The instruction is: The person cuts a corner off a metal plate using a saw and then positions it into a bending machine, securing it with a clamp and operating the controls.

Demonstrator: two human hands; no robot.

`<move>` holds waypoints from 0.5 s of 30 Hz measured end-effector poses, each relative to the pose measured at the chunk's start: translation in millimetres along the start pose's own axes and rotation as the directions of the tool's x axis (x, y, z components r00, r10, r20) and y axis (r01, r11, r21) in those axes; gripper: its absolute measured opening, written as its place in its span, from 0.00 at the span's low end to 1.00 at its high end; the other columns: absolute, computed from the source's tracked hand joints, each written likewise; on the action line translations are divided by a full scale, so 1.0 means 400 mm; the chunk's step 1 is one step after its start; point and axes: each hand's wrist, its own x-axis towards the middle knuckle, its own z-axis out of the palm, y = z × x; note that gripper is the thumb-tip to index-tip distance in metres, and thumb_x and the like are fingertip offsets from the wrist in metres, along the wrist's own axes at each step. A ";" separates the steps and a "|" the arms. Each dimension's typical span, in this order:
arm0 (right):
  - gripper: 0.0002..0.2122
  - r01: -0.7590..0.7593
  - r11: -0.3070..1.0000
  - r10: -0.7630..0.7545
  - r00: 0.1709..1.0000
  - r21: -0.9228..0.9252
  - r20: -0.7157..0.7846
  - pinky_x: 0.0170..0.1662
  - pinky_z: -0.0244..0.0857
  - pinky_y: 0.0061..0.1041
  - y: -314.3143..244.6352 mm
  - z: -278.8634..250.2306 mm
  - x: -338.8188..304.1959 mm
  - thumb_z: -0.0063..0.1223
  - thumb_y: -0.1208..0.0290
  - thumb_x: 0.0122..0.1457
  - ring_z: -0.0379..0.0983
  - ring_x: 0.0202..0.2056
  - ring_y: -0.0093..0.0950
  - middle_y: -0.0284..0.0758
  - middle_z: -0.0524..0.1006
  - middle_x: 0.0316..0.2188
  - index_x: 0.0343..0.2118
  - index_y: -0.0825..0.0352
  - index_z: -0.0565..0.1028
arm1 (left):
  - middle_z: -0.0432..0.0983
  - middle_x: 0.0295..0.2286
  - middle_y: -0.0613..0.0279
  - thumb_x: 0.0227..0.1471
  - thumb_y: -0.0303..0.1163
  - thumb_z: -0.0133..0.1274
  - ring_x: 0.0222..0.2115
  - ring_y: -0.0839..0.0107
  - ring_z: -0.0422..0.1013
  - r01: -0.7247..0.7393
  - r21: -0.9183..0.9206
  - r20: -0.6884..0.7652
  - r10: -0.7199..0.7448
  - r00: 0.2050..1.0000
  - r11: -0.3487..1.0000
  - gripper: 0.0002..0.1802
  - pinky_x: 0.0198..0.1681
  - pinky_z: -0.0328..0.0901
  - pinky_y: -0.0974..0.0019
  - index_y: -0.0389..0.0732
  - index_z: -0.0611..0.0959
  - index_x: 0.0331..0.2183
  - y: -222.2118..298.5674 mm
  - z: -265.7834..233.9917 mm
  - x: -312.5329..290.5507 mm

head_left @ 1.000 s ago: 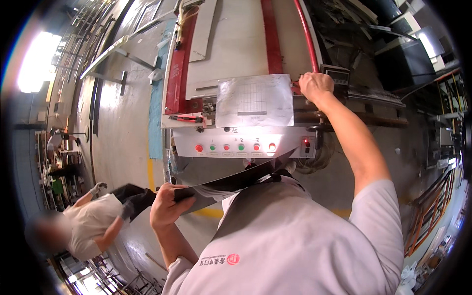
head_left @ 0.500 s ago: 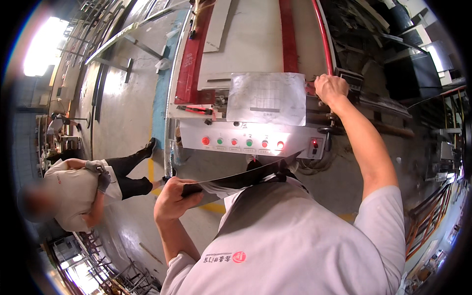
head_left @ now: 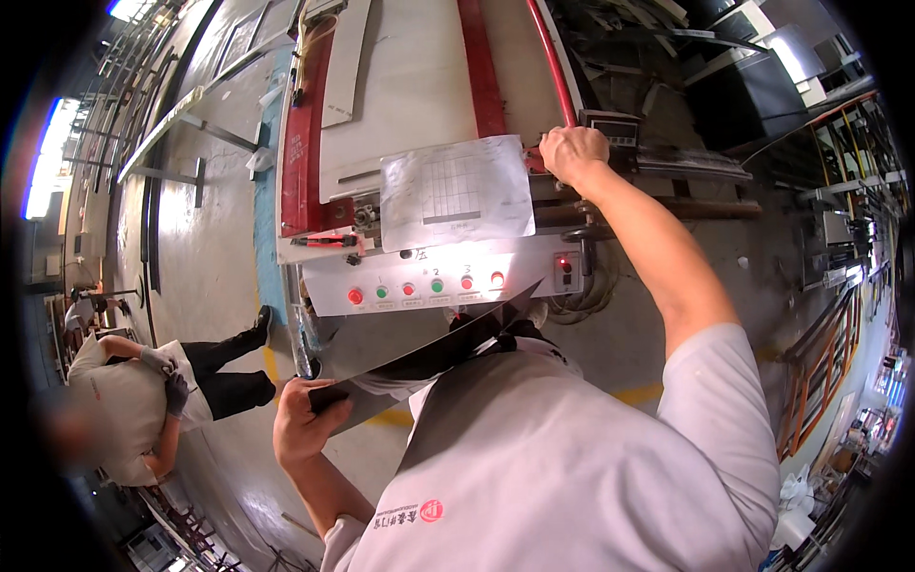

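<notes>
A thin dark sheet (head_left: 434,357) is held in my left hand (head_left: 310,419) by its near-left end, thumb on one face. It slants up to the right across the front of my body, just below a white control panel (head_left: 419,276). My right hand (head_left: 575,154) is closed in a fist at the lower end of a long red bar (head_left: 553,57) on the machine table's right side. Its fingertips are partly hidden. A sheet of paper with a printed table (head_left: 457,191) lies over the machine's front edge, left of my right hand.
Red and green push buttons line the panel, with a small switch box (head_left: 567,274) at its right end. Red rails (head_left: 481,67) cross the pale machine table (head_left: 410,76). A gloved co-worker (head_left: 133,405) stands at left. Coiled hoses (head_left: 581,296) lie on the floor.
The whole view has turned, so machine, hands and sheet sit further left in the picture. Both hands keep their holds. The sheet shows slightly more of its face.
</notes>
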 end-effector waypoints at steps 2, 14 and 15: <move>0.18 0.014 1.000 -0.014 1.000 -0.005 -0.007 0.32 0.74 0.36 -0.001 0.004 0.000 0.40 0.61 0.62 0.82 0.30 0.35 0.36 0.82 0.25 0.25 0.58 0.82 | 0.70 0.15 0.67 0.39 0.18 0.62 0.16 0.80 0.63 0.011 0.008 -0.016 -0.011 1.000 1.000 0.07 0.20 0.59 0.73 0.28 0.81 0.25 0.001 0.001 -0.005; 0.14 0.165 0.986 -0.165 0.986 -0.008 -0.014 0.31 0.74 0.35 0.018 0.012 0.006 0.41 0.62 0.61 0.81 0.32 0.32 0.31 0.83 0.27 0.32 0.57 0.82 | 0.74 0.29 0.62 0.39 0.14 0.65 0.26 0.74 0.71 -0.101 0.171 -0.127 0.124 0.984 0.980 0.21 0.31 0.67 0.72 0.33 0.76 0.37 -0.084 -0.018 -0.050; 0.14 0.212 0.977 -0.213 0.977 -0.027 -0.005 0.31 0.74 0.35 0.024 0.006 0.006 0.42 0.62 0.61 0.81 0.31 0.32 0.31 0.83 0.26 0.30 0.57 0.82 | 0.74 0.31 0.62 0.41 0.14 0.64 0.29 0.75 0.71 0.035 -0.012 -0.095 -0.036 0.995 0.999 0.20 0.34 0.67 0.72 0.34 0.75 0.37 -0.060 -0.017 -0.055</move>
